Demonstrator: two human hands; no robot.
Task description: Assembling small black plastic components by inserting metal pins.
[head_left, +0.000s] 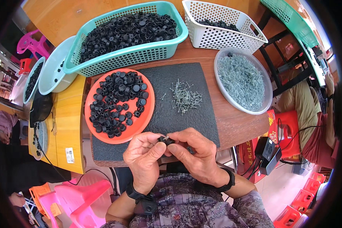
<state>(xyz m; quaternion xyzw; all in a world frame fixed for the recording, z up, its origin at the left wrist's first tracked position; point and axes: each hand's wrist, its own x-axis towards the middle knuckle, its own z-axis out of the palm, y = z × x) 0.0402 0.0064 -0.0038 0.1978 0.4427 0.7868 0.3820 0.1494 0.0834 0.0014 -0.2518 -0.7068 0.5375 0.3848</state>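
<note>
Thumb and fingertips of the left hand [143, 156] are pinching a small black plastic fitting [164, 141], right here above the near edge of the dark mat [178, 123]! Now the right hand [195, 155] is closing in on that same fitting from the other side, its thumb pressing by the black body, its forefinger meeting a tiny silvery screw [166, 137] at the top. Whether the screw is sitting inside the fitting, the fingers are hiding that.

Just beyond the left hand, an orange-red plate [130, 135] is carrying a crowd of black caps [119, 81], overlapping the mat's left side. Out ahead, a loose pile of screws [186, 97] is lying on the mat, and over on the right a round clear tub [270, 97] is holding masses more, resting on the brown wooden table [237, 127]. Along the back, a teal basket [127, 59] is brimming with black pieces, while a white basket [224, 40] is standing beside it, also holding dark pieces.
</note>
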